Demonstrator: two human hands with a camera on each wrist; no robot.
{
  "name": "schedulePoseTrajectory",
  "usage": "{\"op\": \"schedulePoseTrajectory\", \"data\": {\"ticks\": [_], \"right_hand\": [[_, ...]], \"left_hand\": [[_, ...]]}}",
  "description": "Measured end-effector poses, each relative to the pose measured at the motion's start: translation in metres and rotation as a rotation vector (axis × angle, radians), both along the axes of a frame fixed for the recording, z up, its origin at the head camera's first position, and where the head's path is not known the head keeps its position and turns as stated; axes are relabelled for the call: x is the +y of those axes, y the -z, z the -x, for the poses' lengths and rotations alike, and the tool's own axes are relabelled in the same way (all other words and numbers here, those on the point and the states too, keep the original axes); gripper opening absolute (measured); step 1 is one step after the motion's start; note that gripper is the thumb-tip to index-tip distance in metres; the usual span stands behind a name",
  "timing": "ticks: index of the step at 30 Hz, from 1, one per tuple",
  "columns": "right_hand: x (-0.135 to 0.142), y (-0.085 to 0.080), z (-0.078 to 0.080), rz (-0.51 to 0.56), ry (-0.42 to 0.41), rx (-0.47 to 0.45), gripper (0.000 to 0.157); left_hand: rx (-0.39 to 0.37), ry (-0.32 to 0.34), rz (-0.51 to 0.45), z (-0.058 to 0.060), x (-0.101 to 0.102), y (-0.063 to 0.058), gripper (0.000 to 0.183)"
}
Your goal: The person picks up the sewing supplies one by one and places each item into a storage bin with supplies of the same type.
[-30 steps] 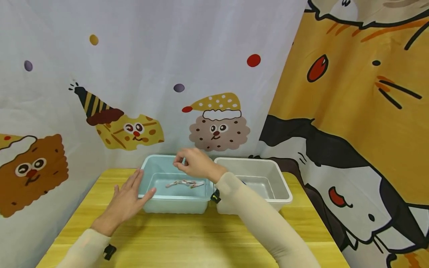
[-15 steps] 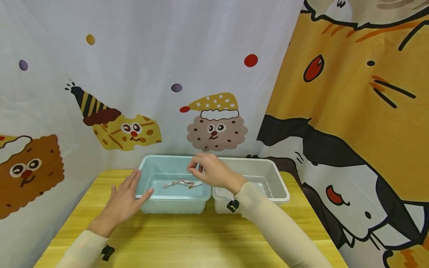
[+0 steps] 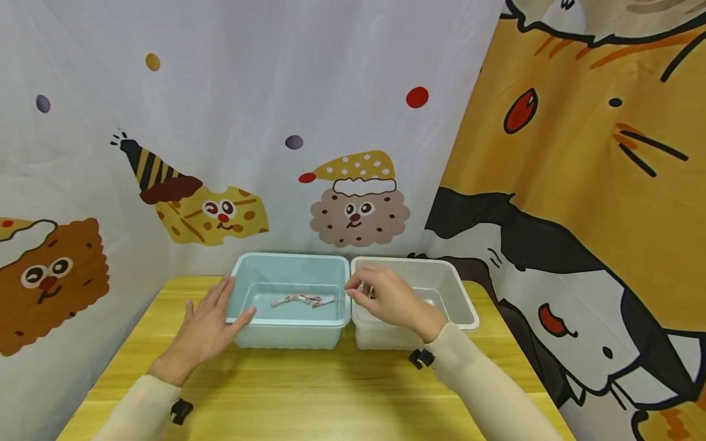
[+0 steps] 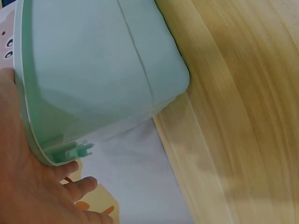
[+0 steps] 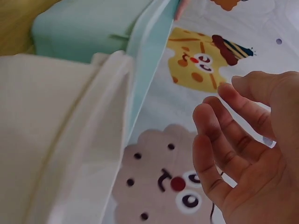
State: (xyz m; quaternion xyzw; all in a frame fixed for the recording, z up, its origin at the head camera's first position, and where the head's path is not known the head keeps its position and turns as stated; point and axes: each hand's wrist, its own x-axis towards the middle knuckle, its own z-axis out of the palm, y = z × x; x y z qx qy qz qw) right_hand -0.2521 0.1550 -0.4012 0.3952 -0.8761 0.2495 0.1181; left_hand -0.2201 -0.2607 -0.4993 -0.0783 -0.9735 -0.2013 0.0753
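Note:
A teal bin (image 3: 290, 256) and a white bin (image 3: 419, 262) stand side by side at the back of a wooden table (image 3: 309, 392). Several small clips (image 3: 302, 300) lie in a row on the teal bin's floor. My left hand (image 3: 220, 313) lies flat against the teal bin's left wall, with the thumb on its front corner; the left wrist view shows the palm (image 4: 28, 186) under the bin's rim (image 4: 56, 156). My right hand (image 3: 368, 293) hovers over the left end of the white bin. Its fingers (image 5: 224, 140) are loosely curled, and no object shows in them.
Cartoon-print cloth (image 3: 353, 202) hangs close behind the bins and along the right side. Bare tabletop lies in front of the bins. The white bin's floor (image 3: 441, 303) looks bare where it shows.
My right hand has moved right from above the teal bin to above the white bin, and its pinched fingertips have loosened. The left hand has stayed on the teal bin.

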Motion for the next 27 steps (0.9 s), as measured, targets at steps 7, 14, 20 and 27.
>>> {"op": "schedulePoseTrajectory", "data": {"ticks": [7, 14, 20, 27], "right_hand": [[0.038, 0.020, -0.013, 0.042, 0.081, -0.040, 0.007], [0.071, 0.041, -0.030, 0.037, 0.159, 0.067, 0.011], [0.094, 0.051, -0.047, 0.007, 0.240, 0.132, 0.024], [0.106, 0.065, -0.056, -0.026, 0.285, 0.161, 0.050]], "left_hand": [[0.007, 0.000, 0.019, -0.003, 0.001, -0.001, 0.107], [0.074, 0.006, 0.009, -0.006, 0.000, -0.001, 0.102], [0.127, 0.028, 0.004, -0.008, 0.004, -0.008, 0.097], [0.144, 0.056, 0.048, -0.015, 0.016, -0.017, 0.095]]}}
